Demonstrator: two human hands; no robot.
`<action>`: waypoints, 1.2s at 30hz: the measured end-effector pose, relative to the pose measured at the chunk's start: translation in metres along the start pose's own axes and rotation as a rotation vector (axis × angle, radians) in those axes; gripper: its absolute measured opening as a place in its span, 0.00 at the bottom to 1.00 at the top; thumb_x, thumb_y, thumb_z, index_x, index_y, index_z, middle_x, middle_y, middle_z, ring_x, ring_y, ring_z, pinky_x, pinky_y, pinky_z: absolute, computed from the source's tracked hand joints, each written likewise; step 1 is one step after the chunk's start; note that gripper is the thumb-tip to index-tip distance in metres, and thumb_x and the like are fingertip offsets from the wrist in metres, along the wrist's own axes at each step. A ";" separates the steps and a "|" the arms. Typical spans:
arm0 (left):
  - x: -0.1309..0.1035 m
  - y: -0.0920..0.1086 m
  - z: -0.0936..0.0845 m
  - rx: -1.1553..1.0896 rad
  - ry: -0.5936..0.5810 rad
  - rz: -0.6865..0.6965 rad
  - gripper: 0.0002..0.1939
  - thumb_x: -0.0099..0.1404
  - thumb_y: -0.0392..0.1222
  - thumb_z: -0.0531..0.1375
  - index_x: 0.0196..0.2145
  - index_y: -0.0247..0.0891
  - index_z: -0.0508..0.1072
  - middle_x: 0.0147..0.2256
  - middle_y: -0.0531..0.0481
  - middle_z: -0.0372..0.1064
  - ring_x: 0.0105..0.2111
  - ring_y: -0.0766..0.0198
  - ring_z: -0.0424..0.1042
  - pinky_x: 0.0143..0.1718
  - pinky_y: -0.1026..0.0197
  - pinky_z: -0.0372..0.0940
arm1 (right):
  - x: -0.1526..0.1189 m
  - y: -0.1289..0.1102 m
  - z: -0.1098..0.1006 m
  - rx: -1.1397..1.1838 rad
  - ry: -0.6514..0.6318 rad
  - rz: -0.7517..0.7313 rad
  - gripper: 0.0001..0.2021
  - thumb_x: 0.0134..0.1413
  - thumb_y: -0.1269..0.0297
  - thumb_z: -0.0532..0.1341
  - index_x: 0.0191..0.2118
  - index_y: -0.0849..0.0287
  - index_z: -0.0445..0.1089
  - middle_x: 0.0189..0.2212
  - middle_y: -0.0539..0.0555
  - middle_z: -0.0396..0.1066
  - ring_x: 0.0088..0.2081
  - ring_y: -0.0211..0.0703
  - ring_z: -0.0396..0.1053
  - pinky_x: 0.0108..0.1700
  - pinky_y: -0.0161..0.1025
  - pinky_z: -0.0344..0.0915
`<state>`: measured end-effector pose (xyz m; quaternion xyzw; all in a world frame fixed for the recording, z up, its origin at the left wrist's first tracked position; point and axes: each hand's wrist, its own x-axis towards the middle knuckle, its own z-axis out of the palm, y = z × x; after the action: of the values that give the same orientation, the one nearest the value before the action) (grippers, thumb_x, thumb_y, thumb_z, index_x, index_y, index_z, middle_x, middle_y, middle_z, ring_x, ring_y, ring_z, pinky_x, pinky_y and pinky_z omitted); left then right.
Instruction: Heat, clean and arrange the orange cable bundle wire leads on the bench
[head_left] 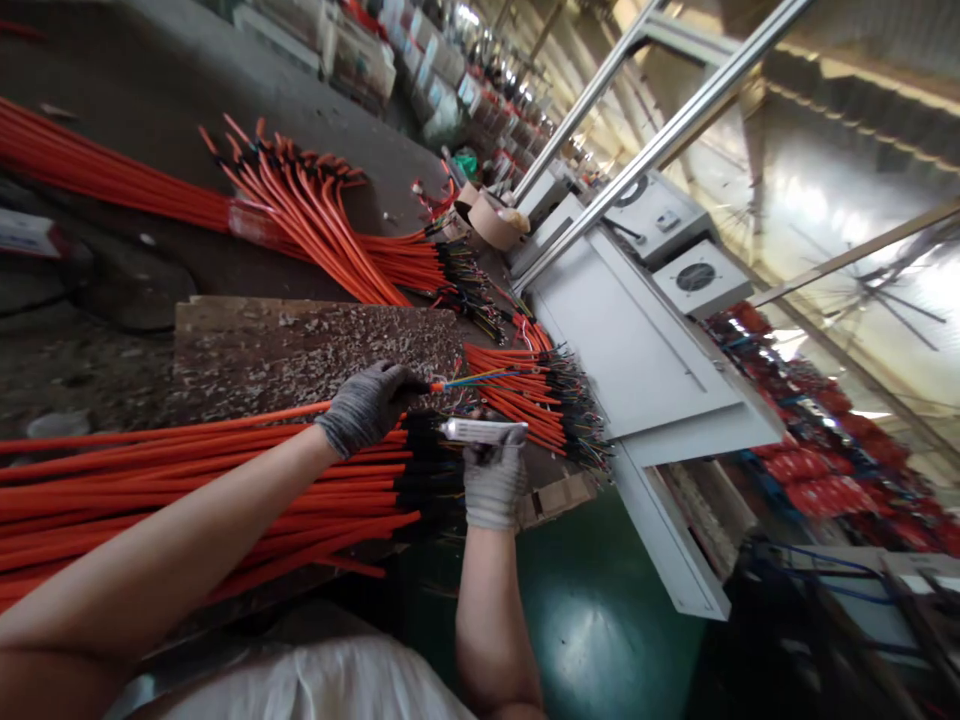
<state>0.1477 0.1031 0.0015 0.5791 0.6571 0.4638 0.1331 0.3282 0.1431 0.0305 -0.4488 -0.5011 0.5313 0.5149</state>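
My left hand (367,405), in a grey knit glove, is closed around an orange cable (315,408) near its stripped end. Blue and yellow-green inner wires (476,380) stick out to the right of those fingers. Just below the wires, my gloved right hand (495,480) grips a slim, pale utility knife (484,431), its narrower end pointing left. Whether a blade is out I cannot make out. Beneath both hands lies a thick bundle of orange cables (337,490) with black-sleeved ends.
A worn board (307,350) strewn with scraps lies beyond my left hand. More orange cable bundles (322,230) spread behind it, and another bundle (517,400) lies to the right. A grey machine cabinet (622,330) with a metal frame (660,135) stands at the right, above green floor (585,590).
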 end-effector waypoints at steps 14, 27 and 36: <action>-0.013 0.018 -0.003 0.402 -0.131 -0.014 0.17 0.70 0.50 0.53 0.48 0.42 0.76 0.41 0.45 0.71 0.37 0.56 0.73 0.29 0.61 0.60 | 0.024 -0.018 0.011 -0.376 0.051 -0.352 0.22 0.56 0.44 0.53 0.38 0.61 0.69 0.25 0.52 0.73 0.18 0.35 0.65 0.20 0.33 0.62; -0.008 0.001 0.000 0.175 0.131 0.033 0.11 0.67 0.43 0.56 0.44 0.39 0.75 0.40 0.45 0.74 0.40 0.56 0.74 0.39 0.59 0.66 | 0.014 0.011 0.022 0.139 0.226 -0.017 0.19 0.55 0.46 0.55 0.38 0.57 0.69 0.25 0.45 0.72 0.18 0.30 0.65 0.18 0.27 0.60; -0.012 -0.003 -0.004 0.024 0.141 0.103 0.09 0.65 0.43 0.56 0.39 0.37 0.73 0.37 0.45 0.74 0.37 0.58 0.73 0.40 0.59 0.68 | 0.018 0.013 0.031 0.626 -0.244 0.513 0.16 0.59 0.53 0.55 0.28 0.57 0.71 0.28 0.52 0.75 0.22 0.35 0.65 0.20 0.31 0.63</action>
<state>0.1466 0.0906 -0.0031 0.5795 0.6398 0.5018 0.0557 0.2953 0.1594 0.0210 -0.3150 -0.2448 0.8180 0.4144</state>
